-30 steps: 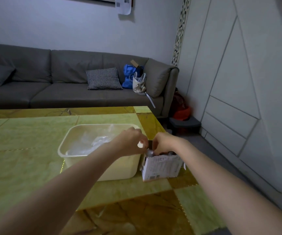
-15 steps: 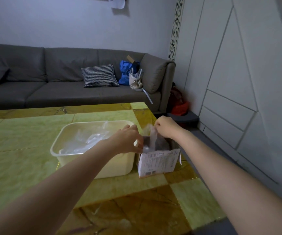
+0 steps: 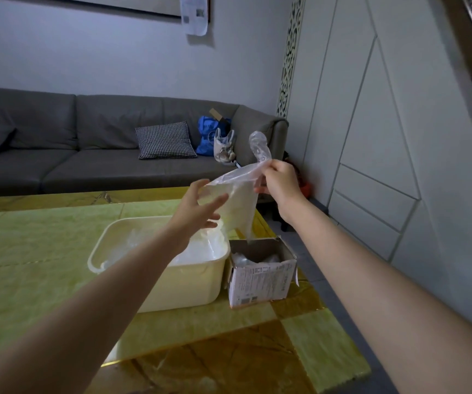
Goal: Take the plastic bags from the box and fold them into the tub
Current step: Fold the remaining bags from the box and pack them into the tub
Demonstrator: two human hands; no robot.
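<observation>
Your right hand (image 3: 280,184) pinches the top corner of a clear plastic bag (image 3: 239,203), lifted in the air above the gap between tub and box. A loose handle loop of the bag sticks up above your right fingers. Your left hand (image 3: 200,209) is spread, fingers straight, touching the bag's left edge; not gripping it.

The bag's bottom tip hangs just above the box (image 3: 260,277), not touching the rim as far as you can see.

The box sits just beside the tub (image 3: 172,280), on its right, near the right edge of the tabletop (image 3: 44,251). Its top flaps are open and more crumpled plastic shows inside. The tub's right wall and the box's left side are nearly touching; can't tell if there's a gap.

Open tabletop lies left of the tub and in front of both, toward you. Past the box on the right the tabletop ends and drops to the floor (image 3: 314,268).

Hard to read: the tub's contents are pale clear plastic, and your left forearm covers part of the tub's interior. The near left tabletop is cut off by the frame. The print on the box is too small to read.
</observation>
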